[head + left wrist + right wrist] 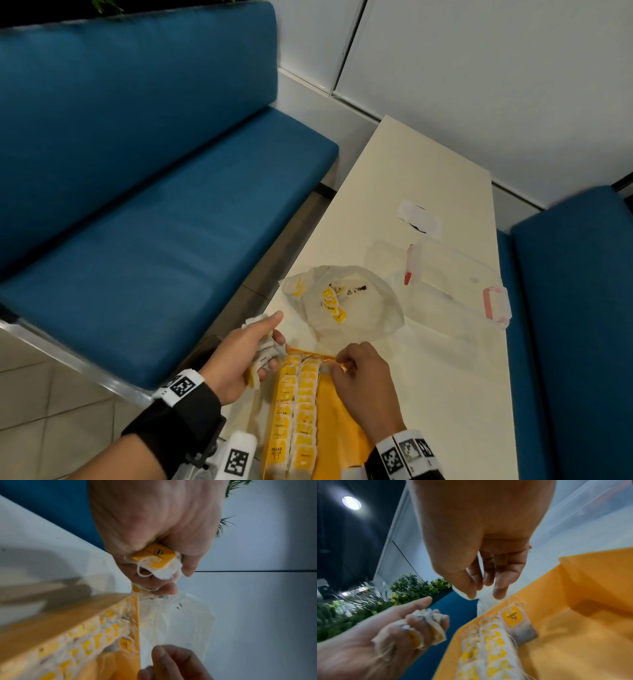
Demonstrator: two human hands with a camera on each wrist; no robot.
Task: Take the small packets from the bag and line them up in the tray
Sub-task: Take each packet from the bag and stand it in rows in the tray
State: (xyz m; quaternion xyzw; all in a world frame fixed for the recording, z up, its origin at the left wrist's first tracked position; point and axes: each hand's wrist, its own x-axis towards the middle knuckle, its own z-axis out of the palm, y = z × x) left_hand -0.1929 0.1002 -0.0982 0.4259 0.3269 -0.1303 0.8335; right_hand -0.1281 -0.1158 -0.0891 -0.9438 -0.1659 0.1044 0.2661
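A yellow tray [342,428] lies at the near table edge with two rows of small yellow-tagged packets [298,404] along its left side. My left hand [263,346] hovers just left of the tray's far corner and grips a bunch of packets [157,559] in curled fingers. My right hand [342,365] hangs over the tray's far end, fingers loosely curled above the last packet [513,616]; in the right wrist view nothing is between thumb and fingers [500,593]. The clear plastic bag [359,308] lies just beyond the tray with a few packets [334,301] inside.
A clear lidded container [459,284] with pink latches stands right of the bag. A small white wrapper [419,216] lies farther back on the white table [428,377]. Blue benches [154,171] flank the table on both sides.
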